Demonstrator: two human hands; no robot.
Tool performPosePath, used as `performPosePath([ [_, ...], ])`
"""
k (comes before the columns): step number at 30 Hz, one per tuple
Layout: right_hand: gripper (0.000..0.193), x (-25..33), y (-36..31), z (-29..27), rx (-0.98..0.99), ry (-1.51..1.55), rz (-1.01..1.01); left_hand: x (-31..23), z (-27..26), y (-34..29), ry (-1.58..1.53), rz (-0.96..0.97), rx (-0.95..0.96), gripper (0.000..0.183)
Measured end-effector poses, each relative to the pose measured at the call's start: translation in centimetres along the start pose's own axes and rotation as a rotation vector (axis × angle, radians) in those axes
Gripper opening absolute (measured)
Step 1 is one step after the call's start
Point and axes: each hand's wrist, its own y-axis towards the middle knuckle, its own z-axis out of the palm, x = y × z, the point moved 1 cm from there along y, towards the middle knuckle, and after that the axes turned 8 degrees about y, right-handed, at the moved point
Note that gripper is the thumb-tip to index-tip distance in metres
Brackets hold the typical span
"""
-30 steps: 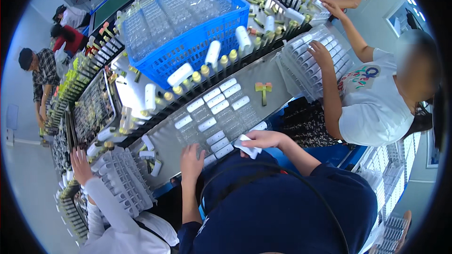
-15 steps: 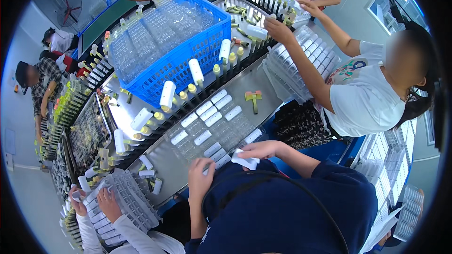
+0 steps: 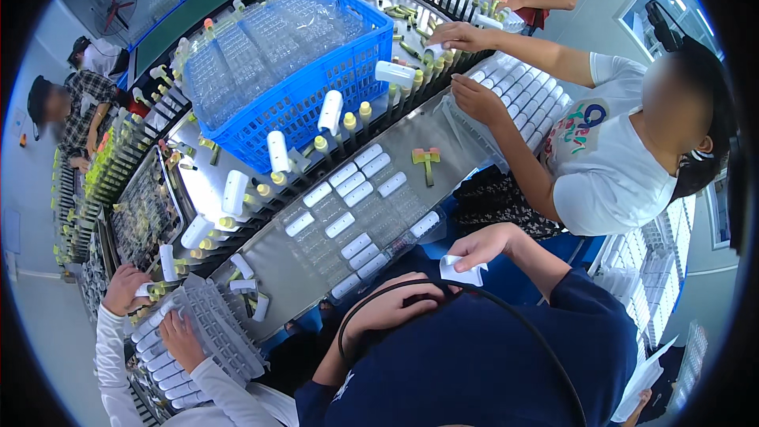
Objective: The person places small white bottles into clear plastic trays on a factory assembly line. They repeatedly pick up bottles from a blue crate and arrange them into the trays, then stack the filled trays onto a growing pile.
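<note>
My left hand (image 3: 395,306) lies against the front of my dark blue shirt, fingers stretched to the right, and no object shows in it. My right hand (image 3: 484,247) pinches a crumpled white cloth (image 3: 463,270) between thumb and fingers, just beyond the table's near edge. In front of me a clear plastic tray (image 3: 324,247) lies on the metal table, partly filled with white half-round covers (image 3: 364,257). One cover (image 3: 345,286) sits at the tray's near corner, close to my left hand. A yellow-green T-shaped piece with orange ends (image 3: 427,164) rests to the tray's right.
A blue crate (image 3: 300,83) of clear trays stands beyond a black rack (image 3: 316,162) of upright yellow-topped holders. A co-worker on the right reaches over filled trays (image 3: 518,95). At left, another person's hands hold a tray stack (image 3: 213,332), beside loose covers (image 3: 243,285).
My left hand has moved from the tray's near edge right to my shirt; a white cover now shows there. My right hand, with the cloth, has shifted right.
</note>
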Motion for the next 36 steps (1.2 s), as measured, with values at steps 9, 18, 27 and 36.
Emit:
performPosePath([
  [9,0.059,0.9,-1.7,3.0,-0.045,-0.081,0.031,-2.1,0.4,2.2,-0.027,-0.099,0.185,0.035],
  [18,0.053,4.9,-2.0,3.3,0.003,-0.212,0.099,0.9,-1.6,0.3,0.177,-0.151,-0.243,0.028],
  [27,0.049,9.8,0.9,0.4,-0.5,-0.825,0.017,18.8,-2.7,-7.5,0.883,-0.698,-0.805,0.034],
  [36,0.044,20.1,3.8,-13.0,-1.183,-1.719,-0.525,18.4,-4.1,-6.1,1.043,-0.623,-0.933,0.031],
])
